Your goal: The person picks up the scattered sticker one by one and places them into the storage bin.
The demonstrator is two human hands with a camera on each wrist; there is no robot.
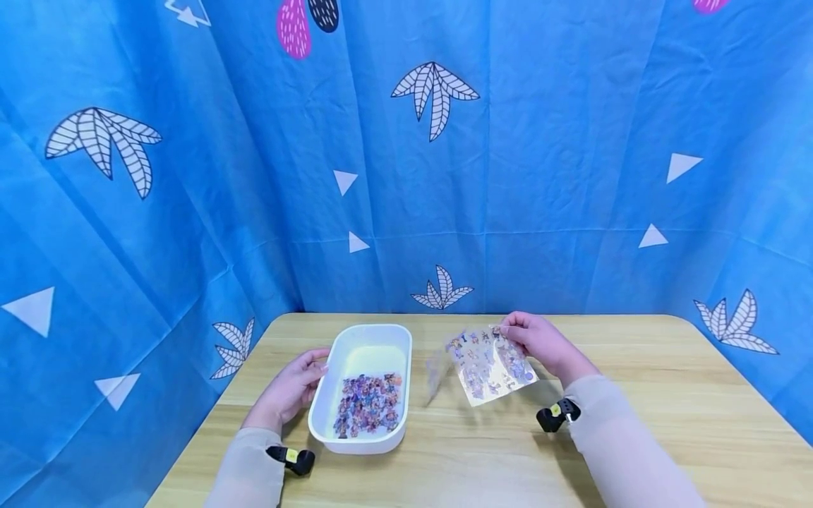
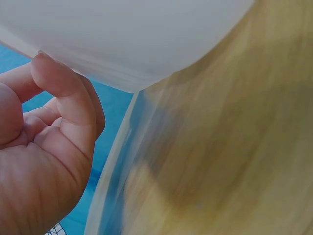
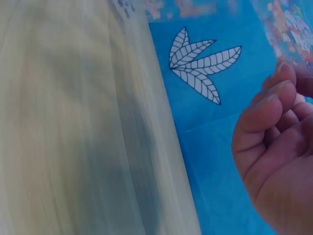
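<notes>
My left hand grips the left rim of a white plastic tub. In the left wrist view its curled fingers meet the tub's side. Small colourful character stickers lie heaped in the tub's near part. To the right, my right hand pinches the upper right corner of a clear, shiny sticker sheet printed with rows of small figures. A second clear piece, blurred, hangs at that sheet's left edge. In the right wrist view the sheet rises above the fingertips.
Both hands work over a light wooden table. A blue patterned curtain stands behind the table and along its sides. Black devices are strapped at the left wrist and the right wrist.
</notes>
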